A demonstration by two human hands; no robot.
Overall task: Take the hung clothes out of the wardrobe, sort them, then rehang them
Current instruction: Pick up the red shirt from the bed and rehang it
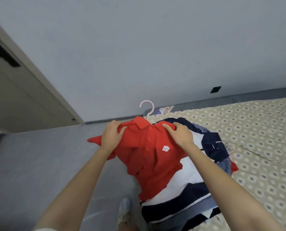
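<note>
Both hands grip the shirt at its shoulders. Left hand [113, 135] has fingers curled into the cloth just left of the collar; right hand [180, 133] pinches a bunch just right of it. Shirt [147, 160] is a red polo held up in the air, body hanging crumpled below the hands, one sleeve poking out left. Hanger [147, 108] is inside it: the pink hook stands above the collar, arms hidden under cloth.

Handling, my read: light, soft knit with no stiffness, so it sags wherever unsupported. Not slippery, not fragile. The hanger is the only rigid part. Best hold is the shoulders over the hanger arms, or the hook for carrying. Lifting by the hem would likely pull it off the hanger.

Under and right of the shirt: pile [182, 189] of navy, white and blue clothes on the edge of the bed [259, 127]. Below the shirt: a foot [124, 207] on the grey floor [39, 164]. Far left of the shirt: door [14, 97].

Can't tell:
- whether the hanger arms sit in both shoulders
- how many garments are in the pile
- whether the red scrap [234, 167] right of the shirt is a separate item

Wardrobe not in view.
</note>
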